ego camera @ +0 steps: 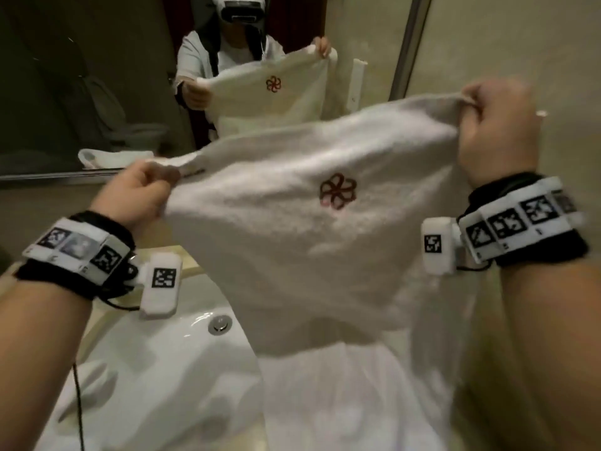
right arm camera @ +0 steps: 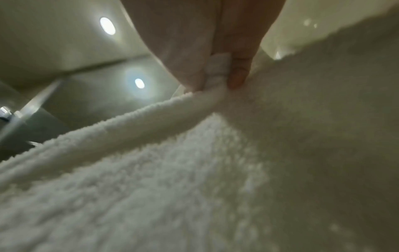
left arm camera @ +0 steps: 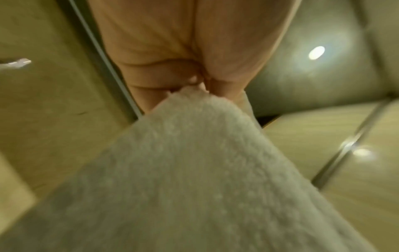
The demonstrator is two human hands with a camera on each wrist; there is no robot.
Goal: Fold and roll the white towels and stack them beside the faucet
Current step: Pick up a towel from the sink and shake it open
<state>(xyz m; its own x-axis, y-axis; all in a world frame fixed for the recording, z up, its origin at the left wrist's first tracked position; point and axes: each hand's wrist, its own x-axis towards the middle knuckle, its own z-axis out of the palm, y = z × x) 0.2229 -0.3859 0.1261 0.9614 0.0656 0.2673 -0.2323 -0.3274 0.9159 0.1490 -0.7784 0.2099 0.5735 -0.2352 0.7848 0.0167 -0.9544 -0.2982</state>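
A white towel (ego camera: 292, 229) with a dark red flower emblem hangs spread in the air above the sink, held by its two upper corners. My left hand (ego camera: 143, 190) pinches the left corner, and the right hand (ego camera: 487, 125) grips the right corner higher up. The left wrist view shows the left hand (left arm camera: 194, 81) closed on the towel (left arm camera: 194, 170) corner. In the right wrist view the right hand (right arm camera: 220, 71) pinches the bunched towel (right arm camera: 172, 170) edge. More white towel cloth (ego camera: 341, 402) lies below on the counter. The faucet is hidden behind the towel.
The white sink basin (ego camera: 162, 353) with its metal drain (ego camera: 221, 322) lies low left. A mirror (ego camera: 97, 76) on the back wall reflects a person holding the towel. Another white towel (ego camera: 113, 157) lies by the mirror's lower edge. Beige wall stands at right.
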